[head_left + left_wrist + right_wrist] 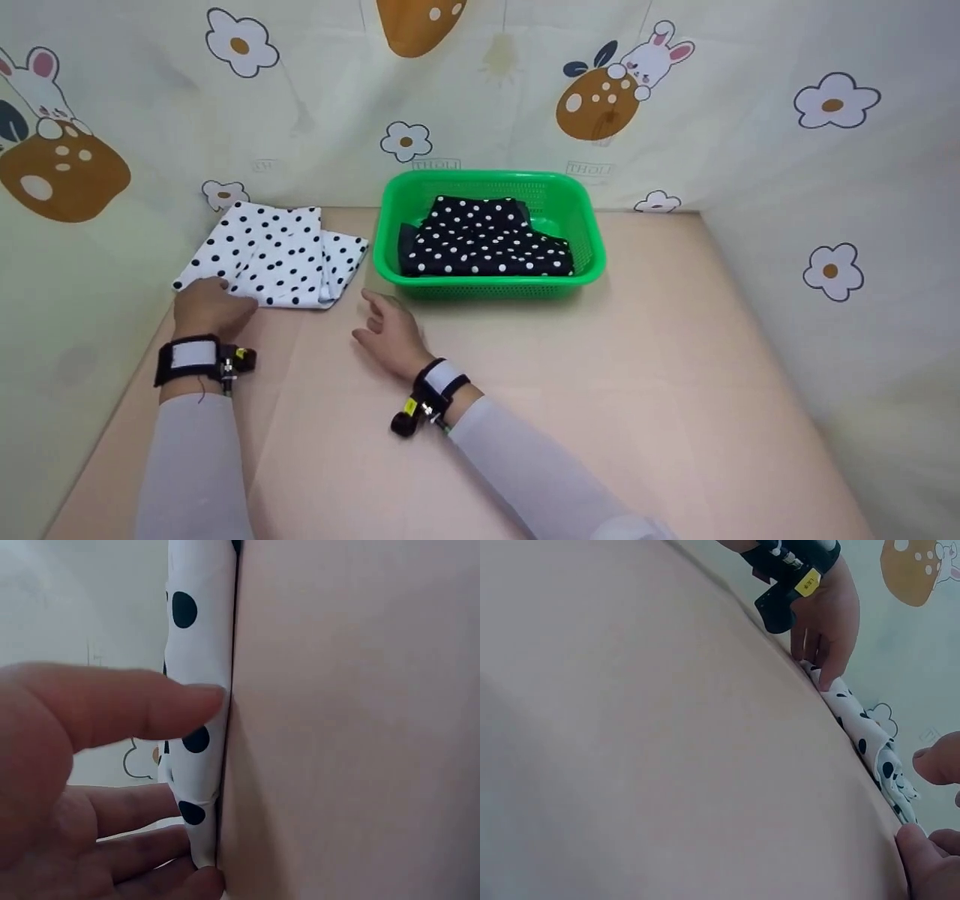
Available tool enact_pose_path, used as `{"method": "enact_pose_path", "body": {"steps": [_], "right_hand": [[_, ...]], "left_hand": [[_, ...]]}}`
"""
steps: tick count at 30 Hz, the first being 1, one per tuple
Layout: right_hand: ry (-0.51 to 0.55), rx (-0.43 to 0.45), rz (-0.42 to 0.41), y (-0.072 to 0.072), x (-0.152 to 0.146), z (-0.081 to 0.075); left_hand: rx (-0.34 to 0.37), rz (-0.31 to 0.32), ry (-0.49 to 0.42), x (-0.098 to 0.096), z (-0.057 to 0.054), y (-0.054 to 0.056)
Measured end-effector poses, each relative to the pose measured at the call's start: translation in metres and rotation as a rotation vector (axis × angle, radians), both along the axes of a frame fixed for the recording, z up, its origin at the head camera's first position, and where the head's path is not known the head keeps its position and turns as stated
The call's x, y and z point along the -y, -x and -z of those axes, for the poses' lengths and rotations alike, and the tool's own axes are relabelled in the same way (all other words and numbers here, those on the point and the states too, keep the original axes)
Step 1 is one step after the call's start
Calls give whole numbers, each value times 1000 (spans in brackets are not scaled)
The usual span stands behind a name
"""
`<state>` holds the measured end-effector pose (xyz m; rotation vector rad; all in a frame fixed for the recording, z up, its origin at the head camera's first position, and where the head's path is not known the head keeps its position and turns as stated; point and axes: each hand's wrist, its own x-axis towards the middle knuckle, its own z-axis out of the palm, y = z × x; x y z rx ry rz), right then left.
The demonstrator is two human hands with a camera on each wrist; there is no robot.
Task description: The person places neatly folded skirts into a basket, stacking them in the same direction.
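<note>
A folded white cloth with black dots point(281, 255) lies flat at the left of the table, against the wall. At its front left corner, my left hand point(210, 307) touches it. In the left wrist view the thumb point(180, 701) lies along the front fold while the other fingers reach around the corner, fairly straight and spread. My right hand point(394, 337) hovers in front of the cloth's right end, thumb and fingers apart and holding nothing. The right wrist view shows the cloth point(866, 739) stretching between both hands, with the right fingertips point(911, 836) low by the table.
Right of the white cloth stands a green plastic basket point(487, 283) with perforated sides. A folded black cloth with white dots point(487, 240) lies in it. The pink-beige table point(600, 420) meets a patterned fabric wall point(487, 97) at the back and both sides.
</note>
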<state>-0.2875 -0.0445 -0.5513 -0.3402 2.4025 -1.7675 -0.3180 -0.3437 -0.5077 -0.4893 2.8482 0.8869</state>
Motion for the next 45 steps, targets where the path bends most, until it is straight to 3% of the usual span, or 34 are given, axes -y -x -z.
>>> {"method": "enact_pose_path", "body": {"steps": [6, 13, 19, 27, 31, 37, 45], "right_hand": [[24, 12, 18, 2, -1, -4], [31, 2, 64, 0, 1, -3], [51, -5, 94, -5, 1, 2], [96, -24, 109, -5, -3, 1], [33, -38, 66, -10, -4, 1], [-80, -101, -33, -24, -19, 4], [-156, -135, -68, -39, -44, 0]], "left_hand": [[-37, 85, 85, -7, -2, -1], [-62, 138, 158, -16, -2, -17], [-72, 209, 226, -22, -2, -39], [-45, 194, 257, -32, -6, -68], [-43, 207, 285, -34, -10, -83], [-104, 266, 325, -41, -9, -104], [-153, 273, 336, -67, -11, -138]]}}
